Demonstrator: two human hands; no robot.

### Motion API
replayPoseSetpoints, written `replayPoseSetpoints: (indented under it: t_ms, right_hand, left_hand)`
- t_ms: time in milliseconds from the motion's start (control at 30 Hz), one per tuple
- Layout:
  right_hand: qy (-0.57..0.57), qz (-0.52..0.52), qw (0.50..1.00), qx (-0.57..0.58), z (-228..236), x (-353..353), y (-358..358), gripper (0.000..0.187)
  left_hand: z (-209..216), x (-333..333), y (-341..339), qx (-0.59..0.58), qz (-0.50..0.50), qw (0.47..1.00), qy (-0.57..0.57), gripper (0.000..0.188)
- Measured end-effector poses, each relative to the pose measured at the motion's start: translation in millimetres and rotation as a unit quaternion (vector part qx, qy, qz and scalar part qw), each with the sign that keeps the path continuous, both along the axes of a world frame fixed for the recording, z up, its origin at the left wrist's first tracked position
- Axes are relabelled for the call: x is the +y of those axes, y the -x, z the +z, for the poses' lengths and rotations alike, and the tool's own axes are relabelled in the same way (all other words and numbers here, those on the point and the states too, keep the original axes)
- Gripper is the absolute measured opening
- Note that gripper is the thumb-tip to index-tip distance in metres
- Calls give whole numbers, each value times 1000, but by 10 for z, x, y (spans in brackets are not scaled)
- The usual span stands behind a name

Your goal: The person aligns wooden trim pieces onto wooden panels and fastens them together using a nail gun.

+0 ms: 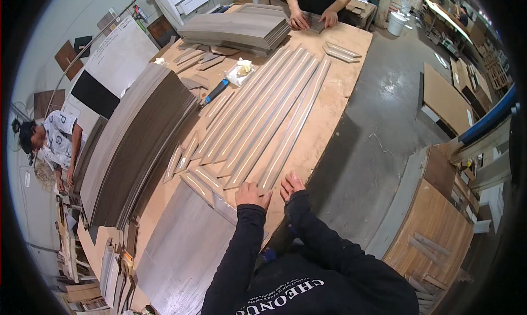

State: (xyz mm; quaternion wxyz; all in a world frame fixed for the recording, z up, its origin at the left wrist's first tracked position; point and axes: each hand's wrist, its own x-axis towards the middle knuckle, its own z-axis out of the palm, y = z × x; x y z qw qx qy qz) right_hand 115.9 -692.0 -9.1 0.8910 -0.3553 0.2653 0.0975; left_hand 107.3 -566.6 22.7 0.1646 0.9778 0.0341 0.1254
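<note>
Several long grey-brown wood strips (274,103), each with a pale line along it, lie side by side on the table. The rightmost strip (293,131) sits slightly apart from the others. My left hand (251,195) is at that strip's near end, its fingers curled and thumb side against the end. Just right of the same end is my right hand (292,186), fingers bent and apart, with nothing seen in them. Shorter strips with slanted ends (202,183) lie left of my left hand, by a wide grey sheet (181,249).
Stacks of grey wood sheets stand on the table, at left (137,134) and far end (236,29). A blue-handled tool (216,91) lies near a crumpled white wad (240,72). Across the far end, a person's hands (314,21) hold a dark piece; another person (55,136) works at left.
</note>
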Motion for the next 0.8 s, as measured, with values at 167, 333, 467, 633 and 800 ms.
replayPoseSetpoints:
  t_ms: [167,333,467,633,800]
  right_hand:
    - [-119,27,991,-57,-133,-62,-108,59]
    - [-170,64,976,-121,198,-83,-88,53]
    - [-165,77,957,-227,213,-163,-158,54]
    - [-296,154,869,-366,782,76,-70,54]
    - [-239,155,937,-203,1003,1004,423,40]
  left_hand:
    - [243,113,598,6,-46,994,101,39]
    - [761,445,1519,35,5,982,185,41]
    - [1033,1106,2145,26,11,980,198,44]
    - [1338,2126,2962,49,16,956,290,43]
    - [1509,2648,3549,-147,238,954,-111,51]
